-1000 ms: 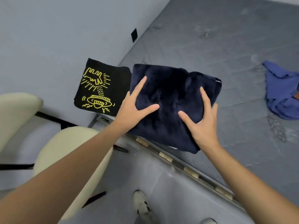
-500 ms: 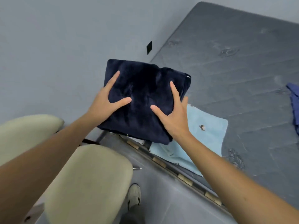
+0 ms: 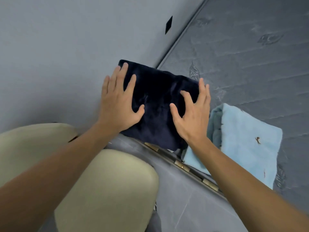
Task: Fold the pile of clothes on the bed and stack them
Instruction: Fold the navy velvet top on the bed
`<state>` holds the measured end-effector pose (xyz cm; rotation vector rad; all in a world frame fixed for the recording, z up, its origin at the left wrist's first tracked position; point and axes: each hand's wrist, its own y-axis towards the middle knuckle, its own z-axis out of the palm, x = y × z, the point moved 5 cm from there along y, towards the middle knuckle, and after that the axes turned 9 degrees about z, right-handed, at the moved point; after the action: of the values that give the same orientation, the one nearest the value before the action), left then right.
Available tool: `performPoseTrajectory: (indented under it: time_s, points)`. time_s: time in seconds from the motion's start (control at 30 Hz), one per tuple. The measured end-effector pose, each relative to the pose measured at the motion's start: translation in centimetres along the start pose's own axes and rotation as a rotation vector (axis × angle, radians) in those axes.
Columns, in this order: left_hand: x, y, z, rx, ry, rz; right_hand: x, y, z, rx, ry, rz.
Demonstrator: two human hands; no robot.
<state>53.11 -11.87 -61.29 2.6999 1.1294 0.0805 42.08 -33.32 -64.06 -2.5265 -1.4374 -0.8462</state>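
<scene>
A folded dark navy fleece garment (image 3: 158,104) lies at the near left corner of the grey bed (image 3: 250,64), its near edge hanging over the bed frame. My left hand (image 3: 118,104) rests flat on its left side with fingers spread. My right hand (image 3: 192,113) lies on its right side, fingers spread and slightly bent, fingertips at the garment's right edge. Just to the right sits a folded light blue garment (image 3: 244,144) with small brown marks, on top of a grey-blue piece (image 3: 214,124).
A beige padded chair (image 3: 100,190) stands close against the bed on the left, below my left arm. The grey wall (image 3: 66,47) runs along the bed's left side, with a small black plate (image 3: 168,25) on it. A slatted bed frame edge (image 3: 182,164) shows below the clothes.
The navy garment has been carried left and set down at the bed's corner, covering the black printed piece seen a second ago. The view has swung left; the blue cloth at right has left the frame.
</scene>
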Motion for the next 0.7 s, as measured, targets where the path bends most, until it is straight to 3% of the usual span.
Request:
performPoseTrajectory:
  time_s: [0.23, 0.7]
  points:
    - [-1.1, 1.6, 3.2, -0.006, -0.205, 0.066, 0.7, 0.6, 3.4, 0.079, -0.069, -0.048]
    - [-0.3, 3.1, 15.7, -0.058, -0.167, 0.150, -6.2, 1.7, 13.2, 0.066, -0.146, 0.001]
